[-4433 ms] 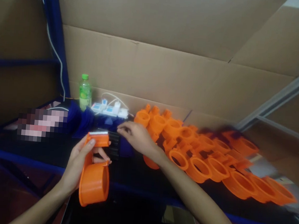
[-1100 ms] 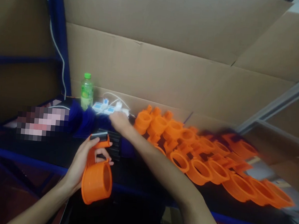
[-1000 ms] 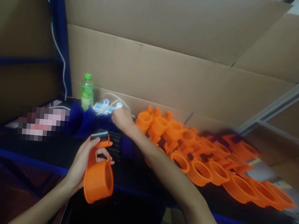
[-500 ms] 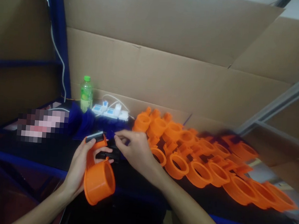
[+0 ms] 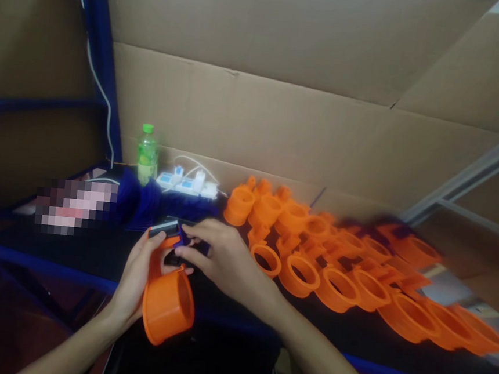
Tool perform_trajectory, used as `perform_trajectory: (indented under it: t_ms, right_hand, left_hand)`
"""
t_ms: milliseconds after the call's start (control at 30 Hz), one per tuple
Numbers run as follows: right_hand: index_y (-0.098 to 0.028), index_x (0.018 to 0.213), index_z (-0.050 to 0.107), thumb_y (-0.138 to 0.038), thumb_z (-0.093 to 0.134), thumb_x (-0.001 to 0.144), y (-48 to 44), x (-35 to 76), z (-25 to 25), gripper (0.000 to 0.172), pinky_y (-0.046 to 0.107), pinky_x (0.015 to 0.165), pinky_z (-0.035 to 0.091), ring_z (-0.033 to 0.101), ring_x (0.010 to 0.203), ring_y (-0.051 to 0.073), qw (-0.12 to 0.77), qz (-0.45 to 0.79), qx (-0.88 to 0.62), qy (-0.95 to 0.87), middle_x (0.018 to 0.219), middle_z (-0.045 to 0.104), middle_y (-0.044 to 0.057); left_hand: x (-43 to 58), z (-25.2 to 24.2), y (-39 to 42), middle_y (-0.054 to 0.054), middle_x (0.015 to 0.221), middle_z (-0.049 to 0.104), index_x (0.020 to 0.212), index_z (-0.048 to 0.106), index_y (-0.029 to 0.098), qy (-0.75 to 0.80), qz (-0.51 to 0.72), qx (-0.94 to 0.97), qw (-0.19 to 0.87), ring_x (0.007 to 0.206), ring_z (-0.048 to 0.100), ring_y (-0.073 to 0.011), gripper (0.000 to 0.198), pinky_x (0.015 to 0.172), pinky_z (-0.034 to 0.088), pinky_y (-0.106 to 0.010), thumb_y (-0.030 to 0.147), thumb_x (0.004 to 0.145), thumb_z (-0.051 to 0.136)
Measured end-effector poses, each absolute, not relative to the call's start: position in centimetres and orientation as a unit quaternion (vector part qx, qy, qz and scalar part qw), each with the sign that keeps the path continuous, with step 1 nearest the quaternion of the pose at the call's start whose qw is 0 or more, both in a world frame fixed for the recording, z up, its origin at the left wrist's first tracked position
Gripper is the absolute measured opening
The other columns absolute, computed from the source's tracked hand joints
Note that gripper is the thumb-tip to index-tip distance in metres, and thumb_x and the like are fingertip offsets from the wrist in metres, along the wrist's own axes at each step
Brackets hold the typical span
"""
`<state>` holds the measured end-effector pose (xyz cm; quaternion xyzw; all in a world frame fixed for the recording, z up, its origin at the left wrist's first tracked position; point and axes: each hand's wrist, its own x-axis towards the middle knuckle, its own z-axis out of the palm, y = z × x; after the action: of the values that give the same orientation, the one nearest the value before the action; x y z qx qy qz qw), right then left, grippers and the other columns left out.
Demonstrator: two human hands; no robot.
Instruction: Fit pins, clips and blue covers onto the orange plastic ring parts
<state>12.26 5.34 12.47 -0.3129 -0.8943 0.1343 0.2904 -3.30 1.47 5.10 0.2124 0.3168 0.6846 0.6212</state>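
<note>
Head-worn cam, facing fwd & down, hands [image 5: 228,261] nearby

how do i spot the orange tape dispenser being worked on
Find the black bench below the cardboard wall, then the left hand, left of the crowded orange dispensers. It holds the orange tape dispenser, toothed strip uppermost, the only one lifted in a hand.

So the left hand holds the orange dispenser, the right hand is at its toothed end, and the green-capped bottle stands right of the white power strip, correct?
Not quite: the head view shows the green-capped bottle standing left of the white power strip. The left hand does hold the orange dispenser, and the right hand is at its toothed end.
</note>
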Motion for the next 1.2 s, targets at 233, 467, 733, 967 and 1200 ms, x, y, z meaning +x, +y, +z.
perform_trajectory:
  t_ms: [233,467,733,967,1200]
  right_hand:
    - [-0.018,0.127,0.064,-0.027,0.050,0.101,5.1,13.4,11.1,0.031,0.027,0.082,0.056,0.065,0.094,0.015,0.276,0.066,-0.292,-0.913,0.103,0.068,0.007]
    - [-0.010,0.131,0.059,-0.023,0.042,0.104,3.7,12.9,10.2,0.035,0.028,0.069,0.056,0.061,0.085,0.017,0.226,-0.085,-0.318,-0.917,0.101,0.066,0.011]
    - [-0.005,0.140,0.050,-0.019,0.040,0.104,2.7,13.3,9.3,0.040,0.028,0.067,0.056,0.061,0.087,0.017,0.244,-0.138,-0.319,-0.905,0.097,0.063,0.012]
    - [-0.002,0.141,0.047,-0.019,0.043,0.102,2.3,13.1,8.9,0.043,0.032,0.068,0.057,0.059,0.093,0.023,0.221,-0.185,-0.304,-0.908,0.098,0.062,0.014]
    - [0.004,0.139,0.048,-0.027,0.038,0.104,1.7,13.2,8.7,0.048,0.035,0.066,0.056,0.057,0.089,0.024,0.225,-0.199,-0.299,-0.906,0.090,0.061,0.014]
  left_hand:
    - [-2.7,5.7,0.8,-0.007,0.096,0.076,0.108,0.061,0.020,0.326,0.671,0.228,0.626,0.072,0.075,-0.0246,0.029,0.066,0.065,-0.043,0.029,0.083,0.072]
    - [-2.2,5.6,0.2,-0.004,0.092,0.076,0.114,0.060,0.022,0.341,0.676,0.216,0.616,0.074,0.076,-0.0246,0.038,0.066,0.064,-0.039,0.031,0.081,0.075]
    - [-2.4,5.7,0.4,-0.005,0.092,0.076,0.110,0.061,0.022,0.315,0.650,0.223,0.654,0.074,0.076,-0.0247,0.031,0.064,0.064,-0.039,0.028,0.082,0.073]
    - [-2.9,6.2,0.0,-0.006,0.079,0.075,0.102,0.065,0.016,0.299,0.599,0.174,0.723,0.064,0.073,-0.0242,0.025,0.058,0.062,-0.037,0.029,0.081,0.071]
    - [-2.8,6.1,-0.2,-0.003,0.066,0.072,0.082,0.068,0.016,0.259,0.587,0.164,0.749,0.058,0.070,-0.0169,0.012,0.060,0.059,-0.026,0.027,0.083,0.071]
